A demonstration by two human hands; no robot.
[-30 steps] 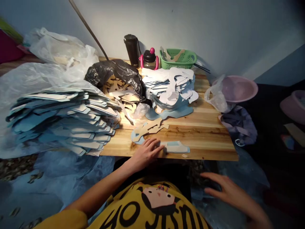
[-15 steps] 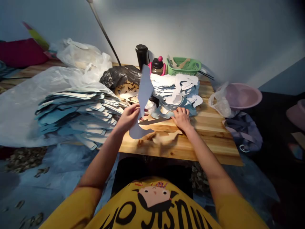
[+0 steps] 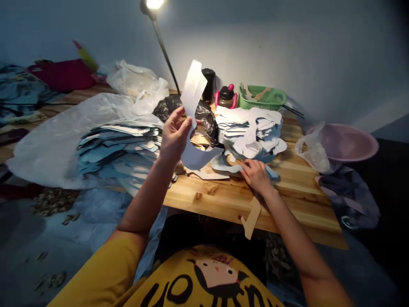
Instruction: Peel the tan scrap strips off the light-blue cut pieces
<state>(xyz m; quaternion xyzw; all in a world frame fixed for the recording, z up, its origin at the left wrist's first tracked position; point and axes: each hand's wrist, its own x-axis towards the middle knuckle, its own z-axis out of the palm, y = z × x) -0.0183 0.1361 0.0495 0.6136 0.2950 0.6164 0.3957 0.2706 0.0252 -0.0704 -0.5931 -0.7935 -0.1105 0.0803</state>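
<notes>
My left hand (image 3: pixel 177 134) is raised over the table, thumb and fingers closed on a curved cut-out sheet (image 3: pixel 193 91). The sheet stands upright, bright at its top under the lamp, with its lower arm bending right. My right hand (image 3: pixel 256 175) is low at the table, fingers curled together on a light blue cut-out piece (image 3: pixel 227 166) at the front of a pile of white cut-outs (image 3: pixel 252 123). Below my right wrist a beige offcut strip (image 3: pixel 252 219) hangs over the table's front edge. Another pale strip (image 3: pixel 207 175) lies beneath the raised sheet.
A thick stack of blue-white sheets (image 3: pixel 119 147) lies at left on clear plastic (image 3: pixel 47 140). Behind are a black bag (image 3: pixel 168 106), a lit lamp (image 3: pixel 164 51), a dark flask (image 3: pixel 208 83), a pink-handled bottle (image 3: pixel 226 96) and a green basket (image 3: pixel 262 100). A pink basin (image 3: pixel 348 143) is at right.
My left hand has lifted the cut-out sheet higher and turned it. The beige strip has dropped to the table's front edge. My right hand stays at the pile's front; the view has shifted.
</notes>
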